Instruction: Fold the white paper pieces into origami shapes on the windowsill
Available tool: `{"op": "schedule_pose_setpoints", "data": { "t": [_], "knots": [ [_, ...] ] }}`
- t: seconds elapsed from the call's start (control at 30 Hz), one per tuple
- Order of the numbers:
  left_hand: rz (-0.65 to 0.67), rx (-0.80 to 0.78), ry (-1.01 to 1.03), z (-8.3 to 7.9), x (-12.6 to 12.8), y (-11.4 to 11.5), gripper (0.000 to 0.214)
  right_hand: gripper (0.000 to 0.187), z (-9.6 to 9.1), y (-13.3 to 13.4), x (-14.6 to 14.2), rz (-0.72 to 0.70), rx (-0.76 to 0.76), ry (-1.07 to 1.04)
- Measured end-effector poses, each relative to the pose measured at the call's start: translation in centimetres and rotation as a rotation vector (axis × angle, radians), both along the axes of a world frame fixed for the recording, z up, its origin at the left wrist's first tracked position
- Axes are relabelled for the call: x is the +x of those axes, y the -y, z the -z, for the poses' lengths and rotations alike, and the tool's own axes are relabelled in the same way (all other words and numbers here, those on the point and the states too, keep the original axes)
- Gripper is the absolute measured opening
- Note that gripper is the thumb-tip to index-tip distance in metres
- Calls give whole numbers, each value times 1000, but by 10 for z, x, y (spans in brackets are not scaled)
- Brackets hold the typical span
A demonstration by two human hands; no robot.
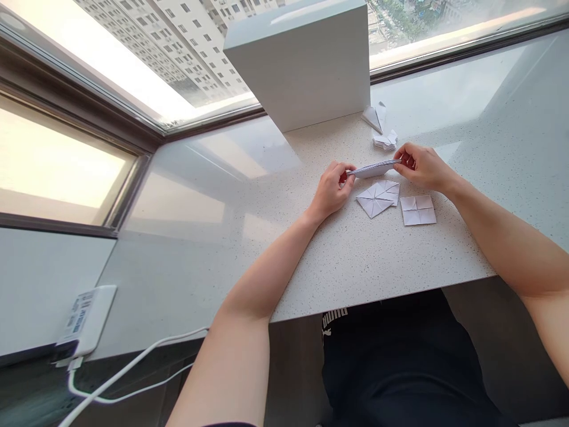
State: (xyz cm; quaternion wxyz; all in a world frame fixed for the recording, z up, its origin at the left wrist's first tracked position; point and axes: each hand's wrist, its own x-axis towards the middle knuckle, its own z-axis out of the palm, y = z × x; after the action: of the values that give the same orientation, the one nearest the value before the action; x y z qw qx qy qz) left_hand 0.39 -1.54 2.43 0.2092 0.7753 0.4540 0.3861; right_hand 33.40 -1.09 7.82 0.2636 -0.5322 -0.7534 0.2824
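Gripped at both ends, a narrow folded white paper point(373, 169) spans between the left hand point(331, 190) and the right hand point(420, 167), both closed on it, above a speckled stone counter point(355, 267). Just nearer lie a pinwheel-creased paper point(377, 199) and, to its right, a creased paper square point(418, 210). Farther away, folded paper pieces point(384, 140) sit just right of a white box point(297, 65).

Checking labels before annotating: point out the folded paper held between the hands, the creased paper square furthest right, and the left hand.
Folded paper point(376, 169): head view, middle of the folded length.
Creased paper square point(418, 210): head view, centre where the creases cross.
Left hand point(331, 191): head view, back of the hand.
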Motion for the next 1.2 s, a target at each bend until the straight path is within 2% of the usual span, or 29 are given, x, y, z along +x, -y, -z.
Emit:
{"op": "schedule_pose_setpoints", "data": {
  "t": [0.23,0.53,0.7,0.87,1.0,1.1,1.2],
  "knots": [
    [-5,-16,8,-3,2,1,16,32,2,-1,1,1,16,-12],
    [-35,-76,31,-5,2,0,10,30,12,-9,4,32,29,-36],
    [-51,-104,14,-8,3,2,6,28,13,-10,5,37,40,-108],
    [-13,-111,49,-8,2,1,3,22,5,-11,12,56,24,-275],
    [13,-110,45,-9,2,2,6,16,-9,-27,32,207,-18,-490],
    [13,-123,41,-10,3,2,7,32,-22,-51,47,439,-84,-653],
    [10,-134,45,-10,5,2,8,37,-31,-77,60,640,-162,-588]
  ]
}}
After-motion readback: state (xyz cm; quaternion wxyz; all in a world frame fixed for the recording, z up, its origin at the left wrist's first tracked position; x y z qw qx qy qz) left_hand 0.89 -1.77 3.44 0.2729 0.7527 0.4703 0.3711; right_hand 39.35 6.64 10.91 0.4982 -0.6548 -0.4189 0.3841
